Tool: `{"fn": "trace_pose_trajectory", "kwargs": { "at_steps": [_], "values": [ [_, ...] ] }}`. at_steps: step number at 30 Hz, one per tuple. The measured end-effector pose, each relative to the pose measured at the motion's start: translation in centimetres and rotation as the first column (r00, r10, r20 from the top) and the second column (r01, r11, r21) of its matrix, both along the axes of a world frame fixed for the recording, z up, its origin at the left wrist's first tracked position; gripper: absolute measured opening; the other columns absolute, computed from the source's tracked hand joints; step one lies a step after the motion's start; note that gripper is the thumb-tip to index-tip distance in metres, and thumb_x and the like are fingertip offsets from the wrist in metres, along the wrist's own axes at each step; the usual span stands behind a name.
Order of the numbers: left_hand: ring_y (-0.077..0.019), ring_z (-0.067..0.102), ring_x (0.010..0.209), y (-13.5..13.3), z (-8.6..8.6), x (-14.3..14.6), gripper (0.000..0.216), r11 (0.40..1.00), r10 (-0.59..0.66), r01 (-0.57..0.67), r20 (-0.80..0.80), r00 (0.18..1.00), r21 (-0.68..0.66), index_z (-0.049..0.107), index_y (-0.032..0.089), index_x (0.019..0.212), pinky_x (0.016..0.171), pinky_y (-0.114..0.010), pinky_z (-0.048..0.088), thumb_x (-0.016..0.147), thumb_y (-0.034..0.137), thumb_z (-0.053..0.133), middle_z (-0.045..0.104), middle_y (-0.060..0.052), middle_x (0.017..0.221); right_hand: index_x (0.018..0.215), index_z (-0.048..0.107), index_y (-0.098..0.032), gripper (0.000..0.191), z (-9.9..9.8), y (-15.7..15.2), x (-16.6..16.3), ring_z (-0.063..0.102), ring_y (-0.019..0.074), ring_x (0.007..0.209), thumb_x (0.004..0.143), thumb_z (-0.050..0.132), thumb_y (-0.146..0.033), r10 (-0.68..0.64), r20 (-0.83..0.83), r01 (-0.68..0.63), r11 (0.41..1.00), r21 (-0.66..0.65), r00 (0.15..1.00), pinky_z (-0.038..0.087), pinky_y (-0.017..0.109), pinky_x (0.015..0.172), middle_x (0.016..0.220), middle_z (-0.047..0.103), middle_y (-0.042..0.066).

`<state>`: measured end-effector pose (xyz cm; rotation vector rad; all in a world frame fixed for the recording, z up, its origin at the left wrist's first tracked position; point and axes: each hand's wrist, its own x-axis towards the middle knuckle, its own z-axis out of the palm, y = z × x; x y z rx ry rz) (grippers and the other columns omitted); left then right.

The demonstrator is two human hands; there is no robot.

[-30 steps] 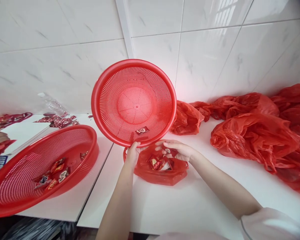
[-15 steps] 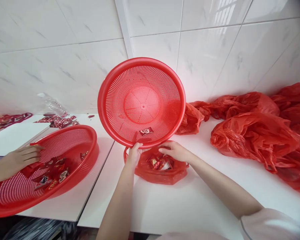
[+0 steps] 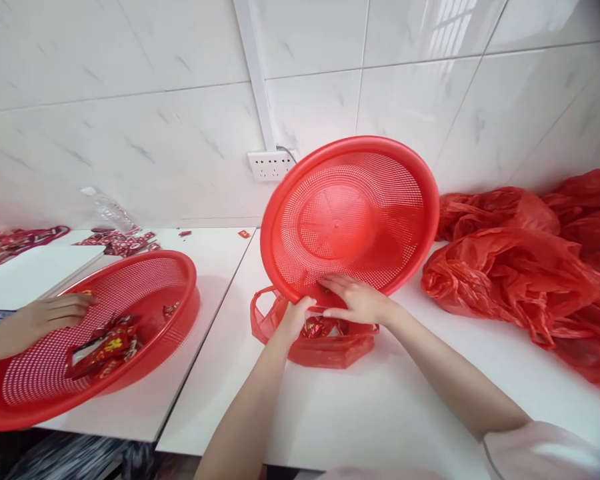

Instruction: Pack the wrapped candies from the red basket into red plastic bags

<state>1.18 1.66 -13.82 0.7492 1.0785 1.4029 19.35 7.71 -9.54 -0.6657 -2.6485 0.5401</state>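
Observation:
My left hand [image 3: 296, 315] grips the lower rim of a round red mesh basket [image 3: 350, 217], which is tilted up almost on edge above a small red plastic bag [image 3: 316, 339]. My right hand [image 3: 356, 298] reaches into the basket's low side, fingers bent over something I cannot make out. The bag sits on the white table [image 3: 380, 407] and holds wrapped candies [image 3: 322, 327] in red and gold.
A second red basket [image 3: 40, 373] with wrapped candies lies at the left; another person's hand [image 3: 50, 313] rests inside it. Crumpled red plastic bags [image 3: 515, 273] pile up at the right. A wall socket [image 3: 270, 165] and loose candies [image 3: 120, 241] are at the back.
The tilted basket has swung to the right, uncovering the wall socket. My right hand moved from the bag into the basket's low side. The other person's hand stays in the left basket.

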Motion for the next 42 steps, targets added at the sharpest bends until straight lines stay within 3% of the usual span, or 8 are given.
{"fn": "trace_pose_trajectory", "kwargs": {
  "at_steps": [5, 14, 21, 24, 27, 33, 38, 42],
  "values": [
    [-0.0311, 0.064, 0.103, 0.4, 0.9, -1.1, 0.014, 1.000, -0.022, 0.023, 0.078, 0.997, -0.009, 0.065, 0.017, 0.076, 0.090, -0.047, 0.050, 0.065, 0.024, 0.058, 0.073, -0.009, 0.086, 0.112, 0.068, -0.019, 0.034, 0.9, 0.2, 0.1, 0.065, 0.0214, 0.097, 0.089, 0.058, -0.041, 0.045, -0.305, -0.146, 0.938, -0.315, 0.951, 0.049, 0.036, 0.090, 0.106, 0.071, 0.008],
    [-0.0300, 0.061, 0.112, 0.8, 0.4, -2.4, 0.016, 0.999, -0.033, 0.033, 0.150, 0.988, 0.004, 0.067, 0.018, 0.078, 0.092, -0.046, 0.050, 0.068, 0.024, 0.056, 0.074, -0.009, 0.091, 0.094, 0.071, -0.013, 0.035, 2.0, 0.5, 0.6, 0.067, 0.0139, 0.067, 0.074, 0.074, -0.042, -0.363, -0.428, -0.230, 0.476, -0.849, 0.828, 0.051, 0.024, 0.062, 0.075, 0.071, 0.003],
    [-0.0286, 0.062, 0.111, 0.5, 1.1, -1.1, 0.015, 0.996, 0.083, -0.085, 0.110, 0.990, 0.010, 0.065, 0.021, 0.080, 0.091, -0.046, 0.051, 0.068, 0.021, 0.056, 0.073, -0.005, 0.095, 0.085, 0.070, -0.014, 0.035, 1.8, -0.5, -0.1, 0.062, 0.0134, 0.062, 0.080, 0.065, -0.049, -0.171, -0.331, -0.212, 0.487, -0.847, 0.928, 0.050, 0.026, 0.062, 0.072, 0.069, 0.002],
    [-0.0263, 0.062, 0.110, 0.7, 0.6, -1.0, 0.016, 0.989, 0.135, -0.140, 0.096, 0.986, 0.043, 0.064, 0.024, 0.082, 0.092, -0.045, 0.050, 0.068, 0.020, 0.057, 0.073, -0.003, 0.096, 0.087, 0.071, -0.016, 0.037, 1.1, -0.7, -0.5, 0.063, 0.0171, 0.077, 0.085, 0.058, -0.050, -0.052, -0.223, -0.142, 0.626, -0.767, 0.973, 0.049, 0.029, 0.075, 0.085, 0.071, 0.004],
    [-0.0242, 0.064, 0.106, 0.8, 0.1, -1.3, 0.026, 0.979, 0.191, -0.195, 0.081, 0.978, 0.050, 0.063, 0.027, 0.093, 0.092, -0.044, 0.051, 0.069, 0.020, 0.058, 0.072, 0.000, 0.095, 0.074, 0.070, -0.016, 0.039, 0.4, -0.1, -0.4, 0.062, 0.0194, 0.076, 0.087, 0.053, -0.048, -0.254, -0.059, 0.161, 0.759, -0.631, 0.965, 0.048, 0.032, 0.077, 0.079, 0.071, 0.005],
    [-0.0244, 0.063, 0.108, 0.5, 1.1, -1.3, 0.045, 0.974, 0.184, -0.196, 0.106, 0.977, 0.115, 0.057, 0.029, 0.111, 0.092, -0.045, 0.051, 0.067, 0.021, 0.060, 0.070, 0.001, 0.101, 0.070, 0.062, -0.015, 0.042, -0.2, 2.3, 0.6, 0.065, 0.0204, 0.069, 0.090, 0.048, -0.049, -0.578, -0.018, 0.442, 0.644, -0.625, 0.816, 0.051, 0.032, 0.068, 0.070, 0.068, 0.009],
    [-0.0259, 0.062, 0.109, -0.2, 2.1, -1.8, 0.044, 0.983, 0.054, -0.068, 0.086, 0.995, 0.169, 0.058, 0.031, 0.110, 0.088, -0.045, 0.052, 0.068, 0.026, 0.068, 0.069, -0.001, 0.103, 0.091, 0.065, -0.015, 0.038, 0.5, 2.7, 1.2, 0.068, 0.0187, 0.070, 0.079, 0.065, -0.051, -0.606, -0.332, -0.050, 0.434, -0.900, 0.722, 0.057, 0.031, 0.069, 0.088, 0.072, 0.012],
    [-0.0294, 0.062, 0.103, -0.5, 2.7, -4.0, 0.049, 0.957, -0.027, 0.013, 0.046, 0.999, 0.291, 0.061, 0.025, 0.102, 0.079, -0.042, 0.055, 0.062, 0.051, 0.073, 0.066, -0.009, 0.105, 0.075, 0.065, -0.015, 0.038, 1.8, 2.4, 1.8, 0.065, 0.0170, 0.057, 0.071, 0.072, -0.052, -0.708, -0.461, -0.132, 0.469, -0.874, 0.535, 0.053, 0.025, 0.051, 0.071, 0.071, 0.010]
  ]
}}
